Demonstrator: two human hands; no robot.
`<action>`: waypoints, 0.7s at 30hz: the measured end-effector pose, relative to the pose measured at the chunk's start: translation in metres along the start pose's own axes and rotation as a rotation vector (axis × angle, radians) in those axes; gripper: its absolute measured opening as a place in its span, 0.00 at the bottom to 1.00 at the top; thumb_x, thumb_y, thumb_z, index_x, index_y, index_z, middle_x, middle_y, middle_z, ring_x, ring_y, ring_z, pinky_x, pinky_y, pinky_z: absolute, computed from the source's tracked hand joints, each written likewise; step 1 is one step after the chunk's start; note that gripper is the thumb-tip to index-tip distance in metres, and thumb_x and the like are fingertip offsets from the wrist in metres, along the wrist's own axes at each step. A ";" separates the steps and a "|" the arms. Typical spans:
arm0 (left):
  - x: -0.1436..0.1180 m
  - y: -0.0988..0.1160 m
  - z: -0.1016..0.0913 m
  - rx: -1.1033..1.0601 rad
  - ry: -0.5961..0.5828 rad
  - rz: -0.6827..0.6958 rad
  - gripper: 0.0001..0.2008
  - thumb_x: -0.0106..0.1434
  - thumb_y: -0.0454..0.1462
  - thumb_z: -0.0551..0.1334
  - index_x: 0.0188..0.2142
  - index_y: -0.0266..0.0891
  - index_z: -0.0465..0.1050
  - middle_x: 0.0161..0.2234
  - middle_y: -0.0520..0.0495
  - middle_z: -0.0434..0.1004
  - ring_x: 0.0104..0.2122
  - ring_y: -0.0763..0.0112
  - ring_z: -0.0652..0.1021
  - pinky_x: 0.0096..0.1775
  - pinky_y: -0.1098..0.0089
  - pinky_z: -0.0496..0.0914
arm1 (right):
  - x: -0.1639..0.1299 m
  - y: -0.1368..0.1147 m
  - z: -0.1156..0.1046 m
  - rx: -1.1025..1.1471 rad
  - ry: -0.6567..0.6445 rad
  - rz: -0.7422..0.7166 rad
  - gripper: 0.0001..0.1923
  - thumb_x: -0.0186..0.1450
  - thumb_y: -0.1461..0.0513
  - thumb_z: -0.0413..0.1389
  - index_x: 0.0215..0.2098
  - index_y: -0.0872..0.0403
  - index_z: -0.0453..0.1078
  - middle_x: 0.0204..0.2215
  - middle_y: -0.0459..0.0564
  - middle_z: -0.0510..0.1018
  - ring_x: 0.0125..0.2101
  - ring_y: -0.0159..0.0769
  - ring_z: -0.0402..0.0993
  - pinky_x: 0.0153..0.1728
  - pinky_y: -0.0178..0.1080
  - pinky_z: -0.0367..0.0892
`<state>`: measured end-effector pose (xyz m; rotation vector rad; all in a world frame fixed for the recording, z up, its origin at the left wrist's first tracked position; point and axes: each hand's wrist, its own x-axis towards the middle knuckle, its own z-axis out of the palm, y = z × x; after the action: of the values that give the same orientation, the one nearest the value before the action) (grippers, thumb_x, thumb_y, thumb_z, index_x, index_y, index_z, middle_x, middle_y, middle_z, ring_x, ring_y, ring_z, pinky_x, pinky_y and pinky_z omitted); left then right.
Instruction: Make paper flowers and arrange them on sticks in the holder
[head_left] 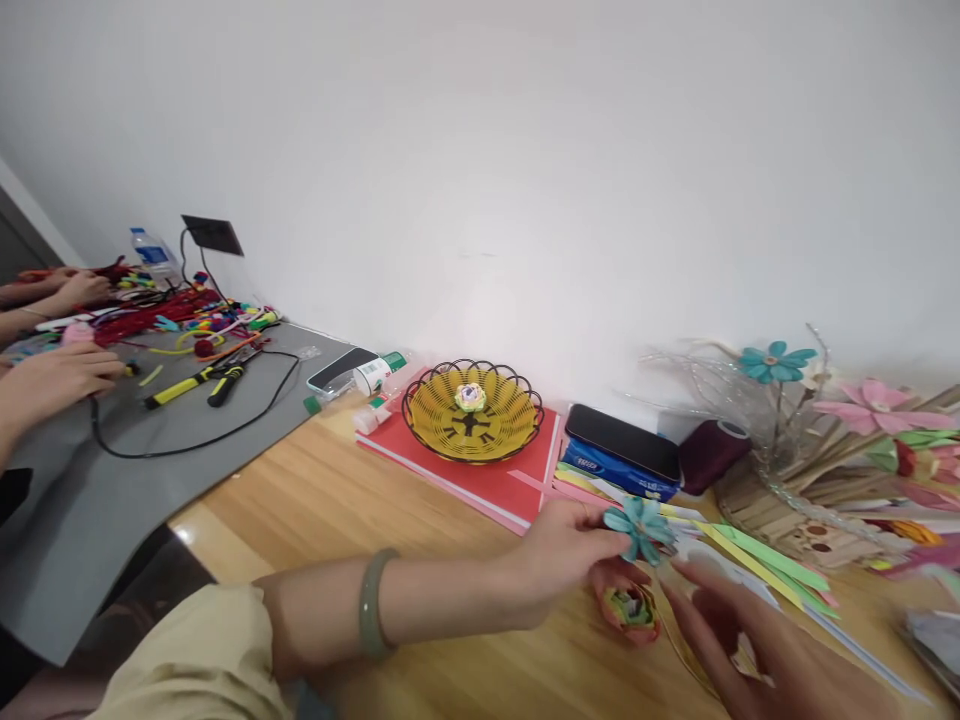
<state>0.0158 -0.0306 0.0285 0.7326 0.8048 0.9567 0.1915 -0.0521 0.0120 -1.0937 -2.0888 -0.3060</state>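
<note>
My left hand [559, 548], closed with thumb and fingers pinched, holds a teal paper flower [641, 528] just above the table. Right beside the flower, my right hand [765, 635] has bent fingers reaching towards its lower edge; motion smears them, so what they grip is unclear. A thin yellowish strand [679, 640] runs down between the flower and that hand. Below my left hand sits a rolled paper rose [631, 610] in pink, yellow and green; I cannot tell whether it is held or rests on the table.
A yellow woven basket [435, 430] holding a small paper rose stands on red paper [457, 478]. Behind my hands are a phone [622, 440] on a blue pack, paper strips [772, 560] and a flower arrangement [817, 520]. Leftward, another person's hand [64, 375] is near pliers [184, 388].
</note>
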 end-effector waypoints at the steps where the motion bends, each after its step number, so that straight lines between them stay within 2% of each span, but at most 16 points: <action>1: -0.002 0.001 -0.003 -0.018 0.000 0.009 0.10 0.44 0.36 0.64 0.28 0.32 0.74 0.26 0.49 0.73 0.25 0.75 0.73 0.32 0.72 0.67 | 0.007 -0.004 0.001 0.064 -0.029 0.092 0.16 0.63 0.50 0.49 0.39 0.51 0.69 0.16 0.44 0.74 0.10 0.30 0.65 0.10 0.32 0.61; 3: -0.007 0.002 -0.009 -0.034 -0.012 0.037 0.13 0.45 0.37 0.65 0.30 0.31 0.74 0.28 0.47 0.74 0.26 0.75 0.74 0.33 0.72 0.68 | 0.017 -0.011 0.003 0.228 -0.079 0.242 0.15 0.62 0.51 0.50 0.40 0.52 0.68 0.18 0.44 0.74 0.10 0.28 0.65 0.08 0.30 0.61; 5: -0.011 0.002 -0.013 -0.039 -0.030 0.061 0.15 0.46 0.37 0.66 0.34 0.32 0.74 0.31 0.46 0.75 0.27 0.75 0.74 0.34 0.72 0.68 | 0.024 -0.015 0.008 0.387 -0.141 0.346 0.14 0.61 0.53 0.52 0.40 0.52 0.68 0.21 0.45 0.74 0.14 0.30 0.68 0.10 0.30 0.64; 9: -0.017 0.003 -0.017 -0.035 -0.037 0.076 0.17 0.47 0.38 0.66 0.37 0.33 0.74 0.33 0.44 0.76 0.29 0.74 0.75 0.36 0.70 0.69 | 0.029 -0.016 0.018 0.652 -0.249 0.487 0.14 0.60 0.55 0.53 0.42 0.52 0.68 0.21 0.45 0.73 0.19 0.33 0.72 0.17 0.33 0.70; 11: -0.019 0.005 -0.017 -0.015 -0.014 0.067 0.16 0.46 0.38 0.67 0.35 0.32 0.74 0.32 0.45 0.76 0.28 0.74 0.75 0.36 0.70 0.69 | 0.031 -0.017 0.021 0.713 -0.268 0.523 0.15 0.60 0.54 0.52 0.42 0.53 0.68 0.22 0.46 0.74 0.20 0.34 0.73 0.18 0.34 0.70; 13: -0.021 0.007 -0.018 0.006 0.013 0.059 0.15 0.45 0.38 0.67 0.34 0.33 0.75 0.31 0.46 0.76 0.28 0.75 0.75 0.35 0.72 0.69 | 0.033 -0.020 0.022 0.659 -0.258 0.523 0.15 0.61 0.54 0.51 0.42 0.53 0.66 0.22 0.45 0.72 0.19 0.33 0.71 0.16 0.33 0.68; 15: -0.024 0.008 -0.020 0.019 0.027 0.066 0.14 0.45 0.38 0.67 0.32 0.34 0.75 0.30 0.48 0.76 0.28 0.76 0.75 0.35 0.73 0.69 | 0.034 -0.024 0.021 0.471 -0.174 0.432 0.13 0.61 0.55 0.52 0.41 0.53 0.65 0.22 0.45 0.70 0.18 0.31 0.68 0.15 0.33 0.65; 18: -0.027 0.010 -0.025 0.025 0.038 0.082 0.11 0.45 0.38 0.68 0.28 0.34 0.75 0.27 0.50 0.75 0.28 0.76 0.74 0.36 0.73 0.69 | 0.035 -0.031 0.019 0.181 -0.030 0.116 0.08 0.63 0.59 0.52 0.40 0.52 0.66 0.27 0.48 0.72 0.23 0.32 0.69 0.21 0.34 0.66; 21: -0.031 0.010 -0.029 0.028 0.057 0.107 0.10 0.44 0.38 0.68 0.26 0.34 0.74 0.25 0.52 0.74 0.27 0.76 0.74 0.36 0.73 0.68 | 0.036 -0.034 0.018 0.094 -0.062 -0.131 0.09 0.64 0.64 0.50 0.41 0.53 0.68 0.31 0.52 0.74 0.29 0.35 0.72 0.28 0.36 0.67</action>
<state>-0.0236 -0.0494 0.0304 0.7816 0.8373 1.0682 0.1428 -0.0424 0.0292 -0.9243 -2.2116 -0.2364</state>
